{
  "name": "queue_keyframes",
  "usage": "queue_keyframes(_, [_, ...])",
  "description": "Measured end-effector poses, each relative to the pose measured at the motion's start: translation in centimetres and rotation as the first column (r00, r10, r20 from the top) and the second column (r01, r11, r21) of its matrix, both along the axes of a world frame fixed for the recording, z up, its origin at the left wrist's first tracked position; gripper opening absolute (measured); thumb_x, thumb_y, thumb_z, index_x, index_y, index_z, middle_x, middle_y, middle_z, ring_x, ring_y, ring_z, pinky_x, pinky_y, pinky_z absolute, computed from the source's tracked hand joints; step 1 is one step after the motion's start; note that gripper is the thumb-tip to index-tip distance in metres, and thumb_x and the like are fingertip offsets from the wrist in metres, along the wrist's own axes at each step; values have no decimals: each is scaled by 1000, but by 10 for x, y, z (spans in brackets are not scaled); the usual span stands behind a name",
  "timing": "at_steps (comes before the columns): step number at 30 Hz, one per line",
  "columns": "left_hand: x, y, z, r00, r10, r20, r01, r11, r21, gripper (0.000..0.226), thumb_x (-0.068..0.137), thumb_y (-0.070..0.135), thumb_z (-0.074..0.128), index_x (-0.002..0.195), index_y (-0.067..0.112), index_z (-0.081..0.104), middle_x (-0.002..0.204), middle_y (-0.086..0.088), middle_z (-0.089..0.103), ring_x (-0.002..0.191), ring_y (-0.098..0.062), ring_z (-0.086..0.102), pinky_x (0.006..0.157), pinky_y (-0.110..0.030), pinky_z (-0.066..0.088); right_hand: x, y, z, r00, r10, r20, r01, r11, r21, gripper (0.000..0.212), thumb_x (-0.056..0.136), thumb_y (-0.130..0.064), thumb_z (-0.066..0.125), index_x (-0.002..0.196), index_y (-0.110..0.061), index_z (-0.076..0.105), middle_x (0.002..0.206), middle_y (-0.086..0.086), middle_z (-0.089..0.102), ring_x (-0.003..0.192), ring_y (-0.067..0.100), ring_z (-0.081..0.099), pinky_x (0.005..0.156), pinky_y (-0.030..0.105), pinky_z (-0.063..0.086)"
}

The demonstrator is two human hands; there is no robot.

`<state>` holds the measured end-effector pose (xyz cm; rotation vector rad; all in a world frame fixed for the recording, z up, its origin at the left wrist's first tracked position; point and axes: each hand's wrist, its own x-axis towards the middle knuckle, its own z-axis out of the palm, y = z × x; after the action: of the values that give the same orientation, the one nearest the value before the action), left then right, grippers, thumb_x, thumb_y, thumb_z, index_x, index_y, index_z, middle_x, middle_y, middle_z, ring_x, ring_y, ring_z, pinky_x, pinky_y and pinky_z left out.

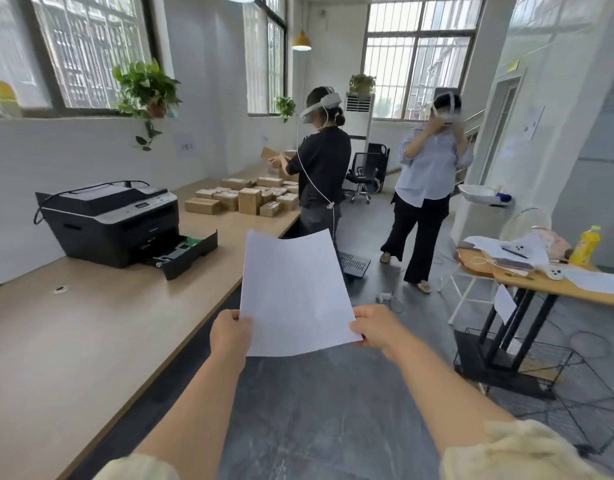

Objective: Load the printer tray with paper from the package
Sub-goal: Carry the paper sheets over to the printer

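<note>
I hold a thin stack of white paper (293, 292) upright in front of me, above the floor. My left hand (231, 336) grips its lower left corner and my right hand (378, 329) grips its lower right corner. A black printer (111, 220) stands on the long wooden table (73, 334) to my left. Its paper tray (184, 254) is pulled out toward the table's edge. The tray lies well to the left of the paper. No paper package is in view.
Several cardboard boxes (246, 199) sit farther along the table. Two people wearing headsets stand ahead, one in black (321, 174) by the boxes, one in a light shirt (426, 188). A cluttered side table (540, 271) stands at the right, with a black wire rack (513, 355) under it.
</note>
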<state>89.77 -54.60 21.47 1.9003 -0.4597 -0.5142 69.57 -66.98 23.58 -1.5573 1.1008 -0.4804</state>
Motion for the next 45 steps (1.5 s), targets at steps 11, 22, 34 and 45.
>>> queue_keyframes(11, [113, -123, 10, 997, 65, -37, -67, 995, -69, 21, 93, 9, 49, 74, 13, 54, 79, -7, 57, 82, -31, 59, 77, -39, 51, 120, -138, 6, 996, 75, 44, -73, 997, -35, 39, 82, 12, 41, 110, 0, 65, 101, 14, 67, 77, 17, 63, 52, 19, 54])
queue_keyframes(22, [193, -226, 13, 993, 113, -18, -114, 990, -83, 17, 94, 8, 47, 79, 14, 51, 82, -5, 56, 84, -28, 53, 70, -32, 43, 205, -245, 6, 994, 97, 57, -95, 995, -41, 36, 81, 12, 42, 103, -2, 67, 97, 10, 67, 84, 20, 64, 62, 24, 57])
queue_keyframes(34, [269, -385, 0, 981, 195, 19, -194, 979, -66, 13, 92, 5, 46, 81, 8, 53, 82, -8, 55, 74, -25, 49, 67, -32, 42, 295, -422, 9, 970, 243, 11, -243, 969, -33, 34, 82, 11, 42, 82, -12, 66, 84, 2, 66, 78, 14, 63, 54, 18, 56])
queue_keyframes(45, [352, -466, 2, 915, 402, -18, -403, 913, -66, 17, 87, 7, 45, 73, 7, 54, 75, -9, 52, 67, -25, 44, 58, -30, 38, 408, -526, 14, 911, 412, 13, -412, 911, -16, 34, 81, 12, 44, 81, -12, 68, 82, -2, 67, 78, 13, 64, 67, 25, 58])
